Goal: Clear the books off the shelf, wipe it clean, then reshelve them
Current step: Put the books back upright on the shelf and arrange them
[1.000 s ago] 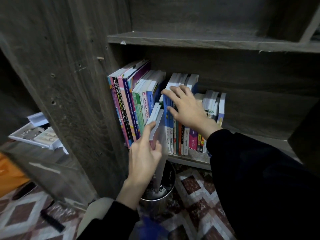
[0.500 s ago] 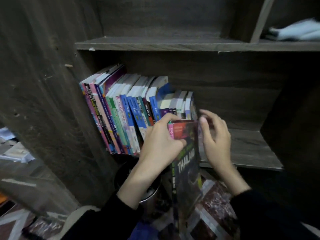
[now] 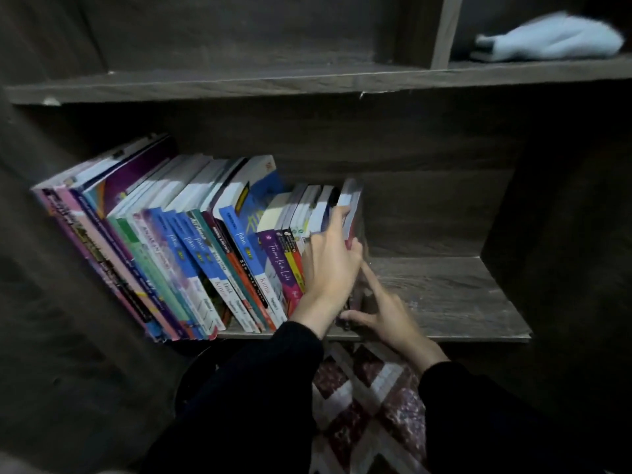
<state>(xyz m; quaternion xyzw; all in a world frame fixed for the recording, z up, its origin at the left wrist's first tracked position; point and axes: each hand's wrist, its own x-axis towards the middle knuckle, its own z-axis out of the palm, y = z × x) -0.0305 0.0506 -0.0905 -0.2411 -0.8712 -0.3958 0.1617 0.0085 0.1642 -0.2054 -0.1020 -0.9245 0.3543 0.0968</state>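
Your left hand (image 3: 328, 268) reaches over the spines at the right end of the row of books (image 3: 171, 251). Its fingers are curled over the top of the last book (image 3: 352, 203) and its thumb is on that book's spine, so it grips the book. The last book stands upright on the shelf (image 3: 444, 295), touching its neighbour. Your right hand (image 3: 386, 313) is low at the same book, with the index finger laid straight up against the cover and the thumb touching the foot of the spine. The other fingers are blurred, so I cannot tell whether this hand grips or only steadies. The taller books on the left lean to the right. A pale blue cloth (image 3: 547, 39) lies in the upper right compartment, and patterned floor (image 3: 376, 405) shows below the shelf edge.
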